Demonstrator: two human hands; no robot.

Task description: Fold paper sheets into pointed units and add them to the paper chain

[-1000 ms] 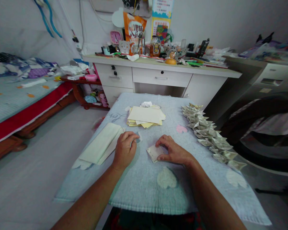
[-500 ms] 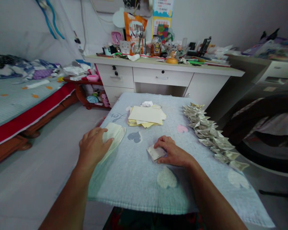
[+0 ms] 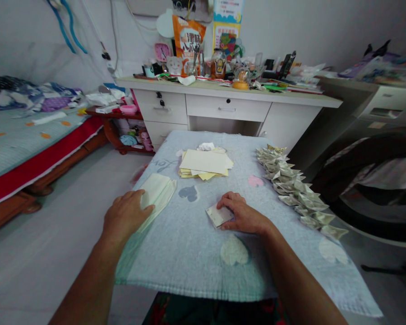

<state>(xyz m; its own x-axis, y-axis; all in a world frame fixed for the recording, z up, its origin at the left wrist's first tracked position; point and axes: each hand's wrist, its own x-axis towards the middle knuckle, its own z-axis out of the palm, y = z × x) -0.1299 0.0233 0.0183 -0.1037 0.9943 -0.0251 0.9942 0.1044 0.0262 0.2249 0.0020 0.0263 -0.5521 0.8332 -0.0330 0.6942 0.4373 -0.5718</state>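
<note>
Now the left hand is over the long pale papers at the left of the table; one second ago it was nearer the middle, by the grey heart printed on the cloth. That heart shows fully at this moment, and the left hand covers the near end of the papers instead. Its thumb stands well apart from the other fingers, a wide gap; whether it pinches any sheet, I cannot tell.

Meanwhile the right hand has hardly moved. Its fingers curl narrowly on a small folded paper, thumb at the near side, holding it flat on the cloth near the middle. So the two hands now work well apart: one keeps the folded piece in place, the other is at the loose sheets. Beyond them lies a stack of cards, and pointed paper shapes line the right side.
</note>
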